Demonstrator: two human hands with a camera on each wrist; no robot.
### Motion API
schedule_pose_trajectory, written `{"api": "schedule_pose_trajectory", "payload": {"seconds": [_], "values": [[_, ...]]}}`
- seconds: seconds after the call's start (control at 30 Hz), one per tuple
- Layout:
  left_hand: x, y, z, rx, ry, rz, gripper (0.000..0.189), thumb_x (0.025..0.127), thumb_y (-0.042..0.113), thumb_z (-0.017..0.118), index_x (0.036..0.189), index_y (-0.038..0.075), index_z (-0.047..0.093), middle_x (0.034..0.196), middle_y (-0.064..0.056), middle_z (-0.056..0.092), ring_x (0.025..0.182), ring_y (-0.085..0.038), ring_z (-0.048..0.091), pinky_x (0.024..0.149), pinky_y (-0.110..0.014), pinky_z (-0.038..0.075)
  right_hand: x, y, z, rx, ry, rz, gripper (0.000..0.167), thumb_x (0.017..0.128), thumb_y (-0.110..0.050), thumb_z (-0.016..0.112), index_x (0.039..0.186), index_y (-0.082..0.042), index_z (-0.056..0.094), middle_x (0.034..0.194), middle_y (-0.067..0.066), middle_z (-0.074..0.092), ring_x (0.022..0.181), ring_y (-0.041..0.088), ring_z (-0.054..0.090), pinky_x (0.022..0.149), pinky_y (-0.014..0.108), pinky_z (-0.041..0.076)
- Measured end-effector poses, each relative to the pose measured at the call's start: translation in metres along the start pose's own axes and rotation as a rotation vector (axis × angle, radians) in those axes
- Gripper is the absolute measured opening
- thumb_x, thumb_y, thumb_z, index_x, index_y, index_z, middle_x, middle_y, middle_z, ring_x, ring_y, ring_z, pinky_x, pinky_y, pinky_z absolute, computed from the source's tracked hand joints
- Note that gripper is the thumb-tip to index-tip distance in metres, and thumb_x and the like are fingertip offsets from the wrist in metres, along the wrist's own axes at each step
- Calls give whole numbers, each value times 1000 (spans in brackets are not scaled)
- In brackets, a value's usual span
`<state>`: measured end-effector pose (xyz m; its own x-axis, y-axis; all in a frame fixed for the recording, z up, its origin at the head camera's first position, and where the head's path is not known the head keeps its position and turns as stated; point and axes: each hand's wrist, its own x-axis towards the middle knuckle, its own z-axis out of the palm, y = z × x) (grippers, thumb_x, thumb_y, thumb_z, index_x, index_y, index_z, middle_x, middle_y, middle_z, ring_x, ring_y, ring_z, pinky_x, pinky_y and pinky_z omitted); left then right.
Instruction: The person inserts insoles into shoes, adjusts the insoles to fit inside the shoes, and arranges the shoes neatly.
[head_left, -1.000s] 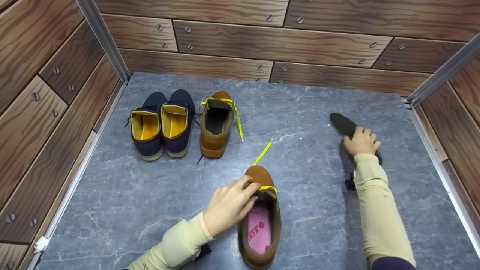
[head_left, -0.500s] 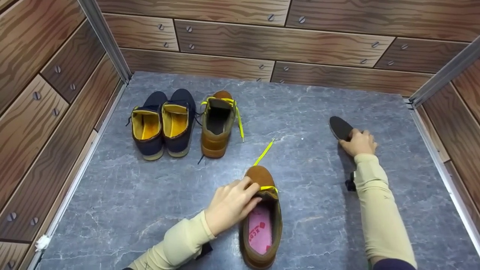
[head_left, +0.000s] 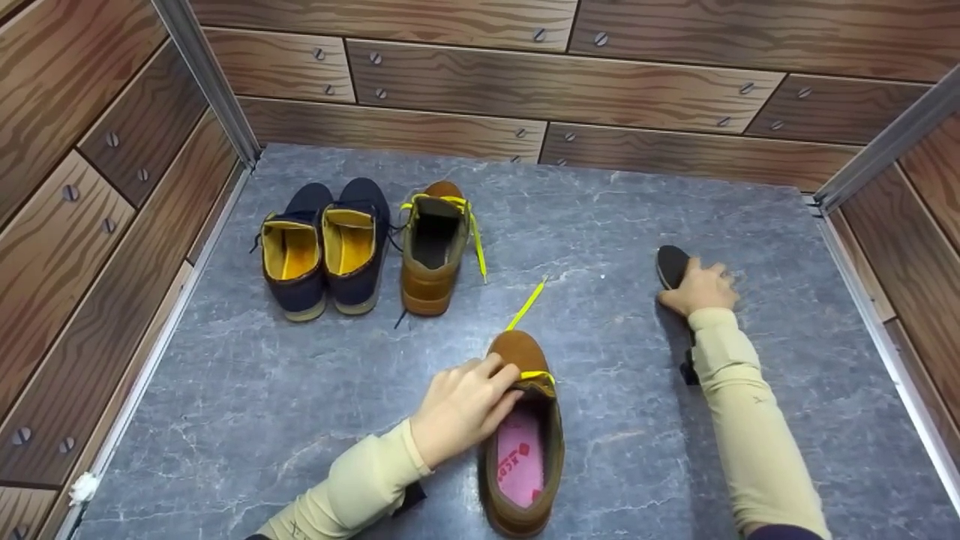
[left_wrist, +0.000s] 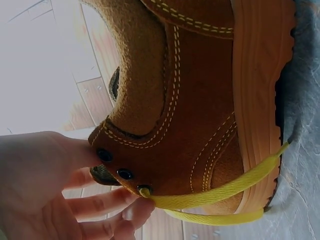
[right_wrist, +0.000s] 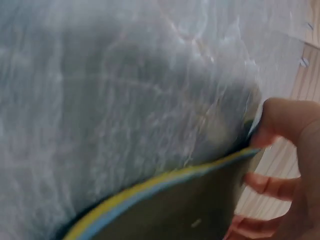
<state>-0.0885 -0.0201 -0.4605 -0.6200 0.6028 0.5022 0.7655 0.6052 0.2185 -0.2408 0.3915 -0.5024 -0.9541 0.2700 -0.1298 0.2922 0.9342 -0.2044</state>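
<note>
A brown lace-up shoe with a yellow lace stands at the front middle, a pink insole inside it. My left hand grips this shoe by its eyelet edge; the left wrist view shows the thumb on the flap and fingertips beside the yellow lace. Over at the right, my right hand holds a dark loose insole by its side, thumb on one face and fingers on the other. Yellow and blue layers show along the insole's edge in the right wrist view. The hand hides its near end.
A second brown shoe with a yellow lace stands farther back. To its left are two navy shoes with yellow linings, side by side. Wood-patterned walls enclose the grey marbled surface at the back and sides.
My right hand has shifted slightly left, and the insole has come nearer to me, with less of its far end showing. My left hand and the shoe it grips have stayed in place.
</note>
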Motion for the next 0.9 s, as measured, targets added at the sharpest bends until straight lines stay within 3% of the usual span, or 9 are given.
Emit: {"api": "schedule_pose_trajectory", "payload": {"seconds": [0.13, 0.33, 0.5, 0.67, 0.9], "values": [[4, -2, 2, -28, -9, 0, 15, 94, 25, 64, 89, 12, 59, 76, 1, 54, 56, -14, 52, 41, -28, 42, -3, -7, 4, -38, -2, 38, 73, 77, -31, 56, 133, 13, 40, 124, 50, 31, 111, 65, 43, 81, 70, 45], [11, -8, 4, -70, -11, 6, 17, 94, 22, 63, 82, 13, 55, 70, 1, 53, 52, -13, 48, 41, -27, 40, -11, -13, 3, -3, 14, 28, 64, 83, -38, 57, 121, 14, 54, 124, 52, 35, 100, 64, 54, 78, 68, 47], [21, -18, 7, -180, -48, -13, 18, 93, 20, 64, 78, 13, 56, 67, 2, 54, 51, -12, 46, 43, -26, 39, -28, -31, -6, 99, 144, -62, 46, 84, -38, 63, 97, 6, 66, 103, 45, 58, 89, 60, 59, 68, 64, 47], [26, -27, 12, -336, -101, -88, 17, 91, 19, 65, 77, 13, 59, 63, 2, 53, 53, -9, 44, 47, -22, 37, -64, -75, -23, 176, 264, -197, 30, 81, -33, 67, 69, -6, 62, 83, 30, 61, 72, 51, 60, 59, 56, 45], [29, -29, 14, -388, -121, -96, 15, 92, 17, 63, 78, 13, 60, 62, 3, 51, 53, -8, 43, 47, -21, 35, -131, -124, -52, 238, 365, -361, 19, 76, -23, 66, 65, -8, 61, 76, 13, 50, 56, 35, 53, 48, 45, 46]]}}
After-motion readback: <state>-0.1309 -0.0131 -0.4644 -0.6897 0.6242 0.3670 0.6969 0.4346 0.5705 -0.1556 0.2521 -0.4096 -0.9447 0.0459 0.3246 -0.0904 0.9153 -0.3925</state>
